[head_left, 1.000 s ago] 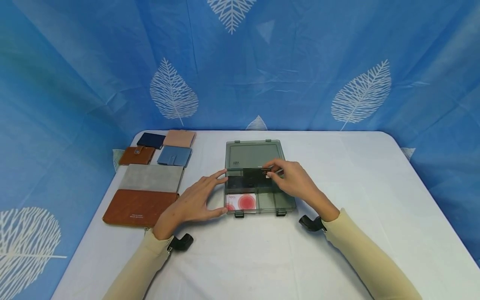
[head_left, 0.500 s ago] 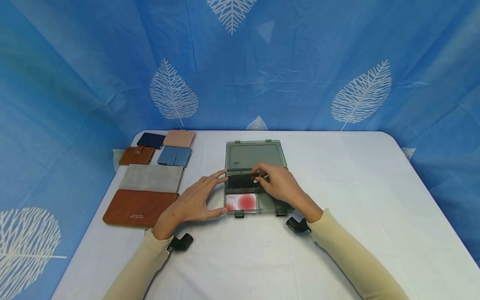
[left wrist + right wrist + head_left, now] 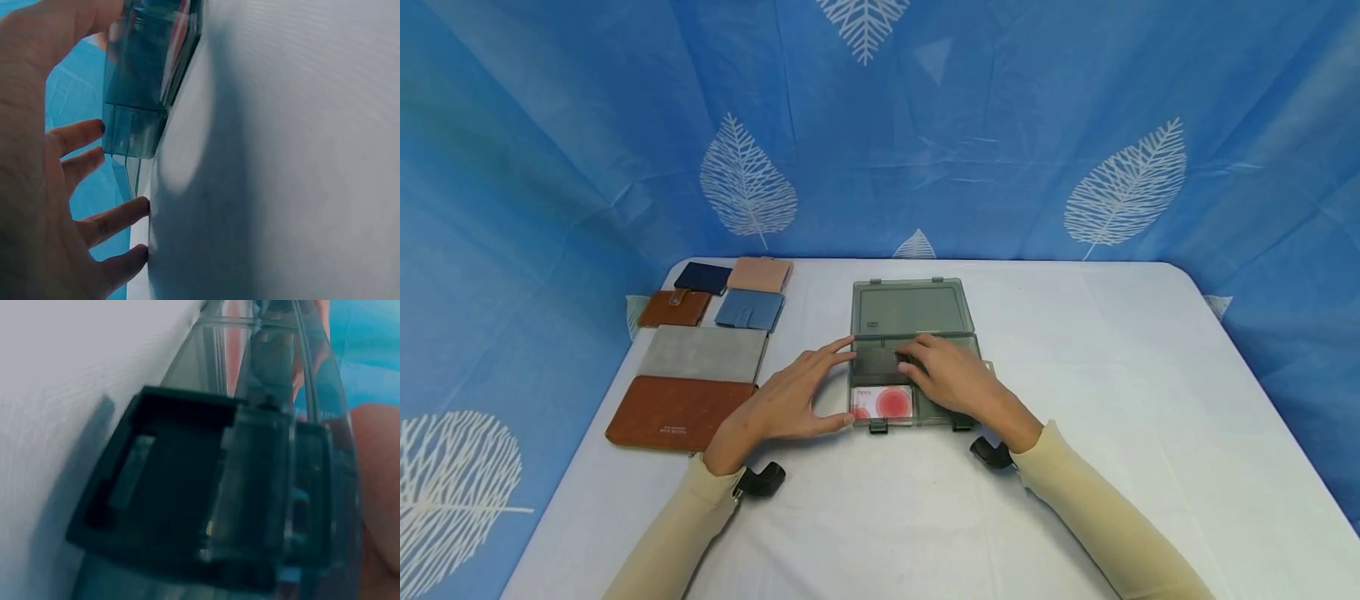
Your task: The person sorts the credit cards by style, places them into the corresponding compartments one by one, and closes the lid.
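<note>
smoky grey plastic is what we have at the middle of the frame: a clear storage box (image 3: 914,367) lying open on the white table (image 3: 1075,467), its lid folded back toward the upper part of the picture. in the tray's far-left compartment a dark card (image 3: 880,362) lies flat, and our right hand (image 3: 951,379) rests over it, fingers stretched out and pressing down rather than pinching anything. in the near-left compartment sits a white card with red circles (image 3: 883,402). our left hand (image 3: 786,404) is spread wide, fingers apart, index tip and thumb touching the box's left wall to steady it; the left wrist view shows that wall just past the fingertips.

we judge the dark card seated, so two cards are in; the compartments under our right hand we cannot read. the lid and front latches are not yet closed.

left of the box lie a grey-and-brown wallet (image 3: 688,387) and four small wallets (image 3: 730,293) at upper left, untouched.
</note>
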Demonstrator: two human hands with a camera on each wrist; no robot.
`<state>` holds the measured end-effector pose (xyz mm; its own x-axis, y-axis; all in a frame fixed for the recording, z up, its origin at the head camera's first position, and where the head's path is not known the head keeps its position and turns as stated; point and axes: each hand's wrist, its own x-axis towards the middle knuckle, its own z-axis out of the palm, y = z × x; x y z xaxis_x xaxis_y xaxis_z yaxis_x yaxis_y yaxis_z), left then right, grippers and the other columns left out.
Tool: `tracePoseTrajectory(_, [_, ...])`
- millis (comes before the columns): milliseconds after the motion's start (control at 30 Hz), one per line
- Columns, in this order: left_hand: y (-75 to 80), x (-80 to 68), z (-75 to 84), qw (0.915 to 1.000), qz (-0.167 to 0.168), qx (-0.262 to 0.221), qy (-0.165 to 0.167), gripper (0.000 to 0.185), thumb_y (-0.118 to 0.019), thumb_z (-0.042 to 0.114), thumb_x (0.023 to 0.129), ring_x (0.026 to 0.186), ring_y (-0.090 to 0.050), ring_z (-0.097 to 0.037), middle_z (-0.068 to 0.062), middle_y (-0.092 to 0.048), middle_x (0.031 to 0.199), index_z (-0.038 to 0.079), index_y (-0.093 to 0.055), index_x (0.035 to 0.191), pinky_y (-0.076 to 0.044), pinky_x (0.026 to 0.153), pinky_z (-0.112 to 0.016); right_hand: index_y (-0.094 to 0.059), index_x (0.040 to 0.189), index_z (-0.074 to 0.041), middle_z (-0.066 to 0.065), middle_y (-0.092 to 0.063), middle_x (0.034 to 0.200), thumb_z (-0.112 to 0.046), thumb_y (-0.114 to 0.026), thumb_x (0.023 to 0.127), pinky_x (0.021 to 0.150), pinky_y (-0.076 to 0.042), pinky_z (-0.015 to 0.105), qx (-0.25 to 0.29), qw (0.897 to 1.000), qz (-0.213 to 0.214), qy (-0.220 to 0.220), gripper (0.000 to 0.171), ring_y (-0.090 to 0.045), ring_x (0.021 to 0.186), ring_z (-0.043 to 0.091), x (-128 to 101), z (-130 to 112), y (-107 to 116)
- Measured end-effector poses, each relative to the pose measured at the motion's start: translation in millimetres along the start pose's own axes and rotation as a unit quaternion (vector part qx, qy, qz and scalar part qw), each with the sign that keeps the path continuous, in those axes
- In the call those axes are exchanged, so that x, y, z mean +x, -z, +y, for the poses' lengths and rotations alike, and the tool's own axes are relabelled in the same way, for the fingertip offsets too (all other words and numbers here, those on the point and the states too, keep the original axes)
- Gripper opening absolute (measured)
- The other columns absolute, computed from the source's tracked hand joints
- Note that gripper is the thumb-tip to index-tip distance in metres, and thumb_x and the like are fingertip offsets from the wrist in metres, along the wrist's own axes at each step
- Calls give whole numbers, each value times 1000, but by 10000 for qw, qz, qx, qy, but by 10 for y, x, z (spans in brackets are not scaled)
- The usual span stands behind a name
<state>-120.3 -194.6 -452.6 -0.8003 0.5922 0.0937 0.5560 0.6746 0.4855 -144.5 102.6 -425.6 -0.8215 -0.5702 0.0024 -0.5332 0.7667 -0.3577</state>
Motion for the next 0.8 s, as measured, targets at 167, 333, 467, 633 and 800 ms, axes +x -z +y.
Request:
tracePoseTrajectory(167, [64, 13, 39, 9989, -362, -190, 229, 93, -78, 58, 92, 159, -34, -39, -4, -14, 181, 17, -41, 167, -48, 109, -68, -68, 147, -10, 17, -62, 152, -44, -53, 114, 112, -51, 55, -374, 9989, -268, 121, 49, -60, 140, 36, -53, -27, 3])
tracePoseTrajectory(333, [213, 124, 116, 9914, -881, -529, 807, 87, -73, 58, 98, 160, -31, -43, -12, -14, 180, 16, -41, 167, -39, 116, -70, -73, 140, -10, 20, -61, 152, -44, -51, 114, 111, -52, 53, -782, 9959, -295, 349, 48, -59, 142, 36, -61, -74, 32])
tracePoseTrajectory(467, [289, 330, 161, 9887, -716, -662, 1137, 80, -62, 55, 106, 159, -32, -44, -19, -26, 176, 8, -39, 167, -32, 122, -69, -77, 135, -11, 16, -68, 145, -46, -50, 114, 100, -59, 50, -971, 9941, -351, 328, 49, -66, 133, 33, -64, -65, 89])
tracePoseTrajectory(633, [305, 604, 118, 9779, 131, -1308, 1628, 75, -54, 48, 112, 152, -43, -46, -23, -35, 172, 4, -31, 168, -37, 119, -66, -79, 131, -13, 8, -79, 122, -42, -57, 112, 88, -62, 51, -273, 9992, 245, 133, 41, -75, 110, 29, -53, 120, 221])
tracePoseTrajectory(800, [271, 832, 64, 9450, 507, -2281, 2290, 74, -45, 50, 115, 156, -38, -43, -20, -25, 176, 8, -22, 171, -37, 121, -64, -52, 159, -6, 21, -53, 160, -44, -49, 115, 115, -43, 65, 1090, 9878, 764, -803, 59, -51, 145, 43, 9, 546, 398])
